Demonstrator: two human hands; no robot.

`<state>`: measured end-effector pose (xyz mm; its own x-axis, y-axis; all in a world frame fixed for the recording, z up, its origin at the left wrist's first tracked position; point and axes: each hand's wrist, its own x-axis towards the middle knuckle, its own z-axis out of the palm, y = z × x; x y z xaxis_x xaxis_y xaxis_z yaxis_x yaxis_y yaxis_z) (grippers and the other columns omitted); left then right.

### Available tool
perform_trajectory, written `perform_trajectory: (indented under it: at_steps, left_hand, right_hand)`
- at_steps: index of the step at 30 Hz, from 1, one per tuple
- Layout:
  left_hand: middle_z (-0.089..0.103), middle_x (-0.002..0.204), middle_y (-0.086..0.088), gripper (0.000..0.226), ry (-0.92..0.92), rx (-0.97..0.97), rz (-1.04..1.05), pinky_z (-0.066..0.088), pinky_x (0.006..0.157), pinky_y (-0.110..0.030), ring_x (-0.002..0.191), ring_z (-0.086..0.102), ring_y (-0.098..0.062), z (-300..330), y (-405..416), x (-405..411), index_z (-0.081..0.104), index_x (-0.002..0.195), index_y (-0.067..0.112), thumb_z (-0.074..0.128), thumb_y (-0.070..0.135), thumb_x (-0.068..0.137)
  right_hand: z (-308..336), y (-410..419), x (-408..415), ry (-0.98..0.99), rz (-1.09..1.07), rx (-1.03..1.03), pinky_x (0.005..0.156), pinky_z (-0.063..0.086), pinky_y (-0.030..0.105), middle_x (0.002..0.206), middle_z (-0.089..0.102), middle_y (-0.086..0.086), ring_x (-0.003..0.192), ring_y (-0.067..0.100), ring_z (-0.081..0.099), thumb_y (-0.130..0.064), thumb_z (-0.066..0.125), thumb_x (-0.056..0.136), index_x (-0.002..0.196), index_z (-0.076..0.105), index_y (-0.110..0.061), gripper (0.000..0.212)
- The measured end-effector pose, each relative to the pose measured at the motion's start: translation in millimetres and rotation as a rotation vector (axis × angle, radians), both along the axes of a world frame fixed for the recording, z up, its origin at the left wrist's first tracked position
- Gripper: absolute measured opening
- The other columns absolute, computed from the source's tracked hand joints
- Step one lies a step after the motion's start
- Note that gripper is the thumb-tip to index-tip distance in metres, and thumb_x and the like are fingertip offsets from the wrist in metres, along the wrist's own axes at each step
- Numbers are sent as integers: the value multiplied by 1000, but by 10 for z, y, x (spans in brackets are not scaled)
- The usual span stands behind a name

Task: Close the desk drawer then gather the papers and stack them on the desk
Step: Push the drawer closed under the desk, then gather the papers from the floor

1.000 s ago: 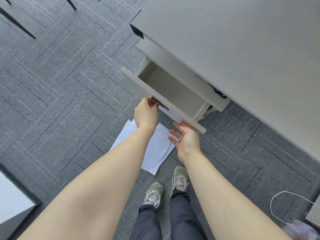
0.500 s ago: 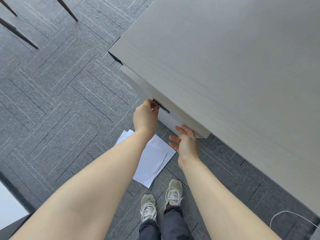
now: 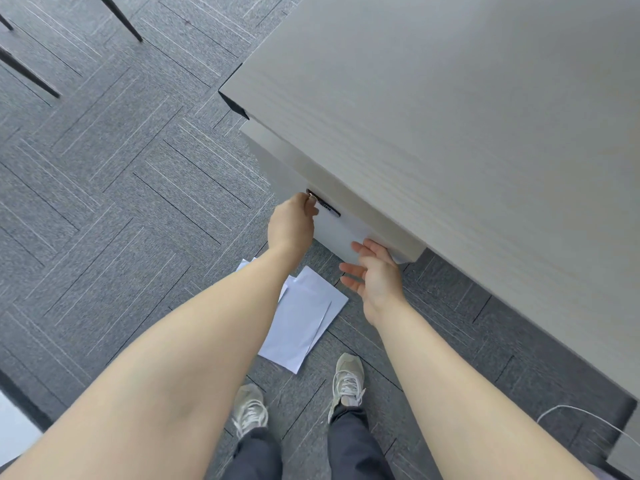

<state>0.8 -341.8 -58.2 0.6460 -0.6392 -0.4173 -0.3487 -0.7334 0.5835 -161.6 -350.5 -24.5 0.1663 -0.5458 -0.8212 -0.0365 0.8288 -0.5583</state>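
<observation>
Desk fills upper right of frame, pale woodgrain top. Grey carpet covers left & bottom. Drawer sits under desk edge at centre, front nearly flush w/ the desk edge. Papers, white sheets overlapping loosely, lie on carpet just below centre, partly under left forearm. Left hand curled, fingers pinching dark handle on drawer front. Right hand open, fingers spread, palm against drawer front's lower right corner. Shoes at bottom centre, near papers.
</observation>
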Motion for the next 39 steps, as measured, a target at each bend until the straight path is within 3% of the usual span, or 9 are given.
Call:
perform_trajectory:
  at_steps: [5, 9, 13, 16, 20, 25, 29, 35, 39]
  left_hand:
    - [66, 127, -8, 54, 192, 77, 0, 46, 97, -42, 116, 61, -29, 175, 235, 108, 51, 133, 13, 48, 46, 91]
    - [65, 127, -9, 45, 299, 95, 78, 47, 96, -42, 111, 63, -30, 138, 1150, 291, 53, 127, 11, 46, 40, 93]
    - [66, 122, -13, 37, 361, 278, 68, 50, 90, -39, 107, 63, -33, -372, 2221, 711, 57, 121, 11, 45, 31, 93]
    - [65, 126, -13, 38, 314, 406, 36, 39, 81, -30, 113, 60, -31, -999, 2806, 1065, 59, 124, 7, 49, 27, 93]
    - [66, 123, -11, 41, 343, 456, 74, 48, 93, -40, 109, 62, -33, -2006, 3284, 1322, 61, 123, 10, 54, 28, 88]
    - [60, 134, -12, 46, 283, 461, 52, 44, 101, -40, 120, 57, -32, -3517, 3460, 1614, 54, 133, 7, 55, 19, 88]
    - [57, 136, -17, 49, 99, 448, -120, 43, 93, -38, 120, 56, -35, -4495, 3461, 1757, 49, 135, 4, 53, 17, 87]
    - [50, 132, -17, 78, 80, 376, 16, 48, 97, -47, 115, 56, -37, -5300, 3326, 1823, 49, 131, 8, 71, 42, 65]
    - [58, 122, -13, 66, -2, 352, 43, 46, 95, -47, 114, 55, -36, -5442, 3272, 1667, 53, 117, 9, 78, 42, 65]
  right_hand:
    - [109, 118, 79, 19, 43, -7, 70, 53, 35, 114, 63, 0, 86, 24, 63, -14, 49, 93, 130, 45, -28, 39]
    - [142, 536, 163, 147, 59, -46, 68, 50, 35, 112, 64, 6, 85, 26, 60, -17, 46, 95, 131, 48, -19, 36]
    - [-237, 1225, 305, 267, 74, 11, 63, 48, 33, 106, 65, 12, 77, 24, 58, -17, 45, 96, 127, 55, -12, 33]
    - [-886, 1724, 432, 328, 101, 96, 58, 46, 31, 100, 63, 12, 68, 21, 54, -15, 46, 95, 129, 52, -11, 34]
    - [-2029, 2282, 446, 417, 170, 173, 60, 45, 31, 99, 64, 10, 74, 24, 55, -13, 52, 88, 134, 45, -16, 46]
    - [-3704, 2612, 283, 562, 243, 163, 56, 42, 29, 91, 59, 9, 65, 23, 52, -13, 58, 83, 131, 50, -7, 49]
    - [-4780, 2630, 79, 710, 278, 95, 81, 52, 43, 105, 58, 12, 86, 29, 56, -21, 65, 82, 130, 46, -3, 55]
    - [-5621, 2468, 24, 1011, 187, -8, 81, 49, 42, 124, 62, 21, 112, 39, 61, -44, 79, 63, 119, 52, -1, 76]
    - [-5832, 2508, 231, 981, 204, -99, 80, 54, 42, 107, 70, 15, 99, 37, 66, -45, 72, 55, 103, 60, -9, 61]
